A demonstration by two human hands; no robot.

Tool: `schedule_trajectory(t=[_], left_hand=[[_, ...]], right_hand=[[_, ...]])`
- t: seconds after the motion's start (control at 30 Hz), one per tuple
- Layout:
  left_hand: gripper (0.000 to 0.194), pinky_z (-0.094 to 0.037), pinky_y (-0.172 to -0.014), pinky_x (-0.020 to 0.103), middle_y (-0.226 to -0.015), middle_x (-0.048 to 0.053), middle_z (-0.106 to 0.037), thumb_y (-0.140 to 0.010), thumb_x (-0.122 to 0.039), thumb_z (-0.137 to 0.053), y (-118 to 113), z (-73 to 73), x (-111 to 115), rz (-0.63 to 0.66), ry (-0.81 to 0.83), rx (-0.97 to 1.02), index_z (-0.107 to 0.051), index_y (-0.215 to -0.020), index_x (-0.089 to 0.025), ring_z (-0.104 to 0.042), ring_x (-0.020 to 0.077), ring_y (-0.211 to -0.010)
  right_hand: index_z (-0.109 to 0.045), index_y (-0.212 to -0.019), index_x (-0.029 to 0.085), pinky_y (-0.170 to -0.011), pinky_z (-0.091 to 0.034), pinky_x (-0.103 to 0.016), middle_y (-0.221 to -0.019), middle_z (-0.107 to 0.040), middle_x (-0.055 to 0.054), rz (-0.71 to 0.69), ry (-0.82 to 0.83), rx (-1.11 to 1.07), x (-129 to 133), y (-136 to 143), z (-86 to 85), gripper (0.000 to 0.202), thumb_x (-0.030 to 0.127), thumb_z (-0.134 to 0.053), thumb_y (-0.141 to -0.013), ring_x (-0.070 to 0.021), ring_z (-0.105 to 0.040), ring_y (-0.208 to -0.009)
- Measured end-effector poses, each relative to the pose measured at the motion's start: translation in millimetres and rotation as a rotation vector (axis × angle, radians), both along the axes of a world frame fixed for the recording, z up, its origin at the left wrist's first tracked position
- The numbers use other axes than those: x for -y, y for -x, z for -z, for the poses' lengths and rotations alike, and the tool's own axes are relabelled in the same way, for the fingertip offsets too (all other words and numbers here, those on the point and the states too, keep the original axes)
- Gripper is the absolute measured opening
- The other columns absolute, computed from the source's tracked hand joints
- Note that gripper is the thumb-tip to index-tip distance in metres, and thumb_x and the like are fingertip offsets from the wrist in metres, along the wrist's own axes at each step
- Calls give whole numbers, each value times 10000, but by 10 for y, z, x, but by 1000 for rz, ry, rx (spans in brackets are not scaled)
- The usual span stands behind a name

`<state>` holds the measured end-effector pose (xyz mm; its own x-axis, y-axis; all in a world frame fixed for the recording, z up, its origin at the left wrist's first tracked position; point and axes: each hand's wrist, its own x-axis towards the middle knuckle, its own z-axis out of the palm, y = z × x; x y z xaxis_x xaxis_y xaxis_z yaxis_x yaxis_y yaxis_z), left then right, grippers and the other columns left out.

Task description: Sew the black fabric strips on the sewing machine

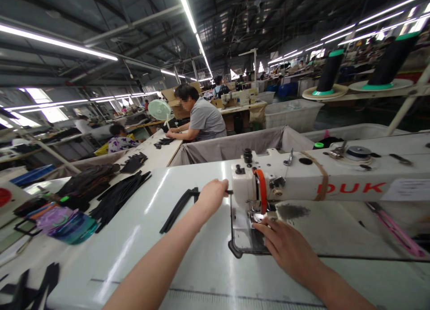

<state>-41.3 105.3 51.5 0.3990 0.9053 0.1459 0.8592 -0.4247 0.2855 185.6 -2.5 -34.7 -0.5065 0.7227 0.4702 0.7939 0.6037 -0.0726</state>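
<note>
My left hand (212, 197) is closed on a black fabric strip, left of the sewing machine's head (243, 182). A short dark end of the strip sticks out past my fingers towards the machine. My right hand (290, 243) lies at the needle area with its fingers stretched out, the fingertips beside the presser foot (258, 217) and over the metal needle plate (248, 239). Nothing can be made out under those fingertips. On the pale tabletop, a few black strips (178, 210) lie just left of my left hand.
Black strips (122, 195) are piled further left, near a blue-purple bottle (72, 225). Pink-handled snips (398, 231) lie under the machine arm. Thread cones (327, 75) stand at upper right. A co-worker (206, 117) bends over the far table. A ruler scale (235, 299) runs along the front.
</note>
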Motion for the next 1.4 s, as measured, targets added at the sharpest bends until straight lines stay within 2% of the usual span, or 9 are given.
schedule_trajectory(t=[0.1,0.17,0.2,0.23,0.3,0.37,0.43,0.6,1.4], left_hand=[[142,-521,-682,296,-752,40,-682,-829,-93,-573,-31,38,351,-79,131,93,-594,-952,-162,-665,200,-711],[167,-503,-553,238,-695,1,-648,-833,-65,-525,-132,182,607,-85,496,356,-580,-962,-156,-636,154,-584],[217,-492,-509,230,-690,-13,-633,-817,-38,-501,-192,273,718,-110,583,459,-565,-989,-154,-614,141,-538],[240,-497,-512,233,-692,-22,-625,-799,-29,-511,-249,363,811,-127,569,518,-566,-993,-158,-602,135,-535],[206,-539,-651,294,-774,5,-647,-790,-48,-558,-331,507,939,-104,374,510,-607,-949,-170,-628,167,-678],[172,-526,-826,391,-934,53,-670,-802,-86,-611,-361,580,999,-62,137,436,-654,-937,-181,-621,227,-892],[177,-489,-921,453,-1076,74,-668,-828,-110,-633,-353,597,1019,-2,16,397,-680,-974,-196,-581,263,-1032],[157,-494,-953,415,-1109,35,-696,-845,-82,-641,-328,600,1023,116,11,435,-708,-905,-210,-582,240,-1069],[184,-513,-912,403,-1075,52,-684,-846,-41,-603,-406,639,1039,124,-18,373,-680,-939,-180,-584,238,-1018]], right_hand=[[-634,-1123,185,-814,-561,-405,-1050,-676,-113,-27,9,-65,21,0,-46,315,88,-534,-840,-244,-659,-925],[-632,-1131,187,-849,-553,-410,-1106,-666,-119,-75,27,-124,36,-6,-78,296,135,-575,-845,-257,-644,-999],[-629,-1142,196,-865,-548,-405,-1140,-658,-115,-106,45,-149,42,-11,-92,307,146,-593,-841,-256,-634,-1033],[-626,-1159,210,-883,-542,-400,-1169,-651,-107,-137,70,-167,46,-17,-102,325,148,-604,-840,-251,-625,-1059],[-624,-1181,240,-914,-529,-389,-1197,-646,-84,-186,130,-193,48,-33,-113,345,145,-610,-850,-231,-615,-1086],[-640,-1161,247,-940,-517,-380,-1197,-652,-73,-210,184,-223,47,-50,-113,315,155,-614,-861,-219,-609,-1102],[-655,-1134,235,-960,-507,-375,-1205,-652,-78,-217,225,-243,46,-66,-109,283,165,-620,-862,-218,-602,-1121],[-670,-1136,229,-976,-500,-367,-1221,-651,-78,-217,274,-248,44,-87,-118,289,157,-613,-862,-218,-601,-1133],[-693,-1122,230,-973,-500,-353,-1146,-695,-56,-265,276,-262,32,-104,-194,308,131,-621,-839,-216,-611,-1111]])
